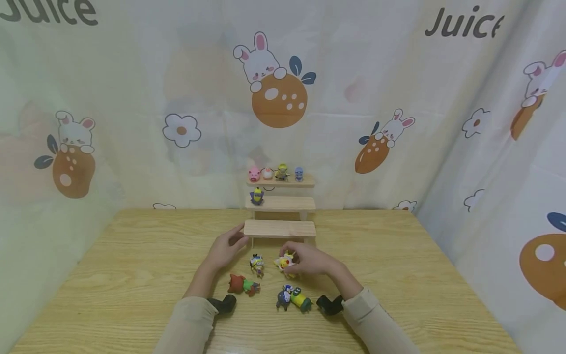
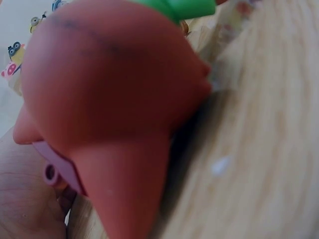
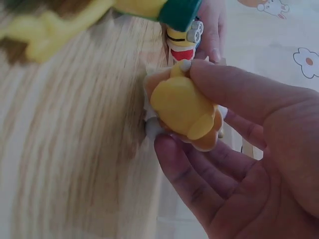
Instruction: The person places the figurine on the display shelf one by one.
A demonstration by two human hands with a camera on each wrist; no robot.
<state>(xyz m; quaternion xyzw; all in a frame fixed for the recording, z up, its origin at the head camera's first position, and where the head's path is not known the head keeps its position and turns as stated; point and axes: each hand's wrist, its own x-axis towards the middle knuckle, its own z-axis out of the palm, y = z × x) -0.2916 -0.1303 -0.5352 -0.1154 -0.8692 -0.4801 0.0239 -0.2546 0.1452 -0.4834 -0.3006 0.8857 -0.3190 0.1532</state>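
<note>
My right hand (image 1: 307,258) pinches a small yellow Pikachu figurine (image 1: 283,262) between thumb and fingers, low over the table in front of the shelf. In the right wrist view, the thumb lies on one side of the figurine (image 3: 182,107) and the fingertips on the other. My left hand (image 1: 224,250) is at the left end of the lowest step of a wooden three-step display shelf (image 1: 279,228), fingers extended with the tips right at its edge. Between the hands lies a minion figurine (image 1: 256,264). A red-brown figurine in green (image 1: 237,283) fills much of the left wrist view.
On the top step stand a pink pig (image 1: 254,174), a white figurine (image 1: 267,173), a yellow one (image 1: 282,172) and a blue one (image 1: 299,173). A purple-caped minion (image 1: 257,196) occupies the middle step. Nearer me lie a dark blue figurine (image 1: 283,298) and a yellow-green one (image 1: 301,299).
</note>
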